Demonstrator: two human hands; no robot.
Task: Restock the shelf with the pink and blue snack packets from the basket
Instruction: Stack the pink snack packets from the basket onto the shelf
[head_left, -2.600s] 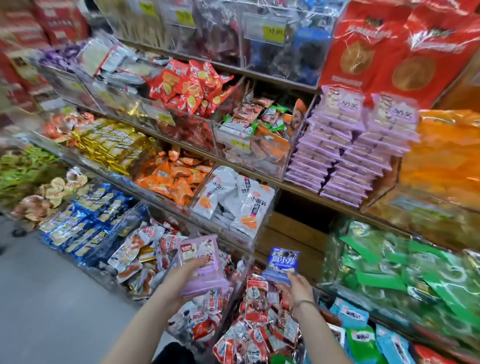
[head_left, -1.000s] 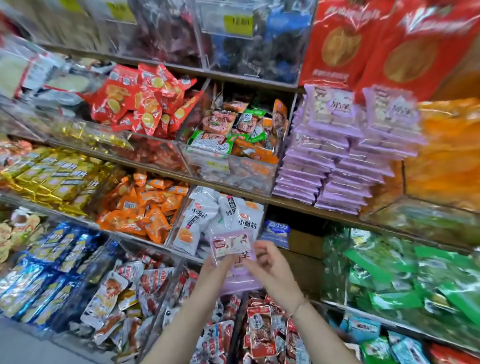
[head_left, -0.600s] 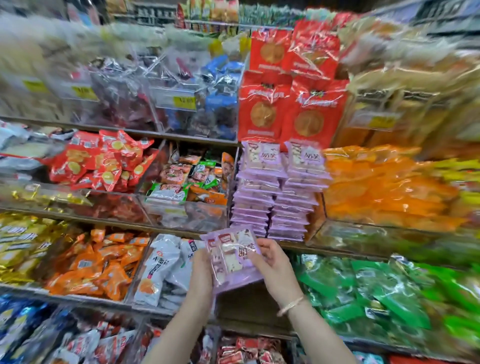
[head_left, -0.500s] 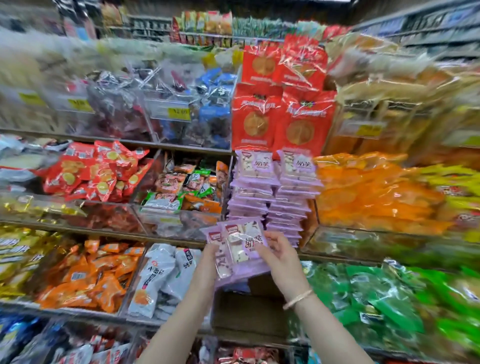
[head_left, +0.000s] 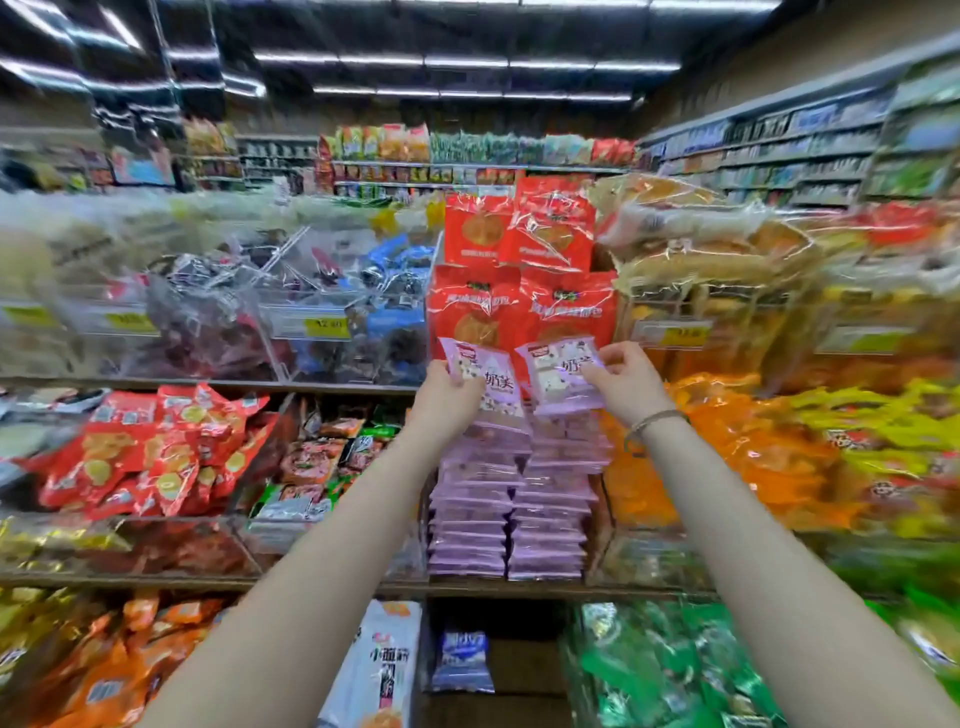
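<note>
Fingers (head_left: 612, 355) of left hand (head_left: 445, 397) and right hand (head_left: 626, 384) each pinch a pink packet (head_left: 553, 376).

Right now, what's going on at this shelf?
A person is restocking a shop shelf. The left hand grips one pink packet and the right hand pinches a second pink packet, both held over the tops of the two pink stacks on the middle shelf. Neither is set down yet. A blue packet sits in the compartment below.
</note>
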